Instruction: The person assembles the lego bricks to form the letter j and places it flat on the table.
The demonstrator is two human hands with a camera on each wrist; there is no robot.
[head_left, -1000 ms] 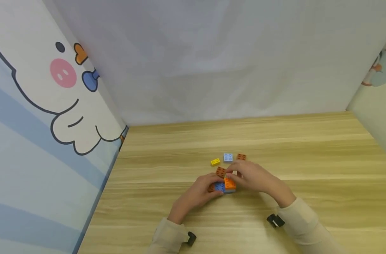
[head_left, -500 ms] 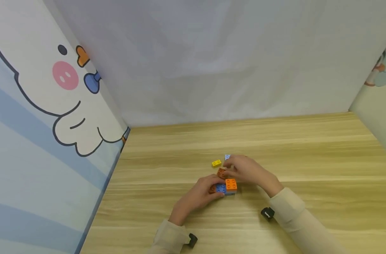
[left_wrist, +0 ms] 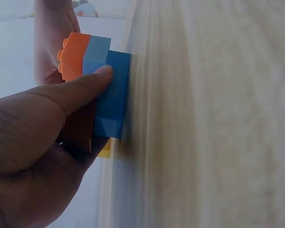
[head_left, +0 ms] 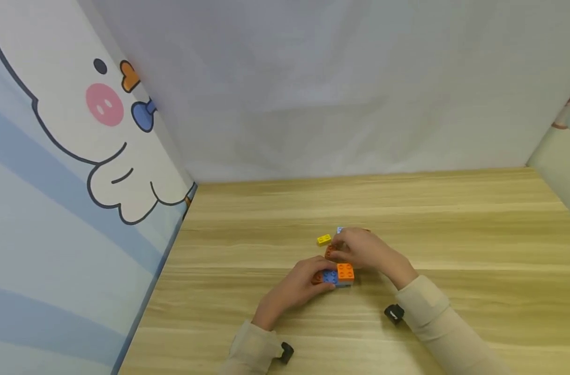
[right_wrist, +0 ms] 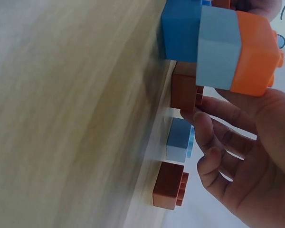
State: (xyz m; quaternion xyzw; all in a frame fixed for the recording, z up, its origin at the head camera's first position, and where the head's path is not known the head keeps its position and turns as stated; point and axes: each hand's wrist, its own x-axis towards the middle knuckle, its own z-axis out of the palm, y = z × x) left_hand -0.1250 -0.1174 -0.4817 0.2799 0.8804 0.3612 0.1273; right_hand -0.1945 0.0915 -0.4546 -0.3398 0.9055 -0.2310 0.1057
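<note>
My left hand [head_left: 294,284] grips a small brick assembly from its left side, thumb along the near face. Its base is a blue brick [left_wrist: 115,95] close to the tabletop. On top sit a brown brick [left_wrist: 80,126] at the left and a grey-blue brick [right_wrist: 217,47] at the right, capped by an orange brick [head_left: 345,271]. Just behind the assembly, my right hand [head_left: 367,250] pinches a loose brown brick [right_wrist: 183,90], fingertips at its far end. In the right wrist view the thumb is partly hidden behind the orange brick.
A small yellow brick [head_left: 324,239] lies behind the hands. A light blue brick [right_wrist: 178,140] and another brown brick [right_wrist: 167,185] stand on the wooden table [head_left: 247,224], largely covered by the right hand in the head view. A pale cloth [head_left: 336,104] hangs along the back edge.
My right hand has left the orange brick and moved back and left to the loose brown brick. The left hand keeps its grip on the assembly. The head view has shifted slightly.
</note>
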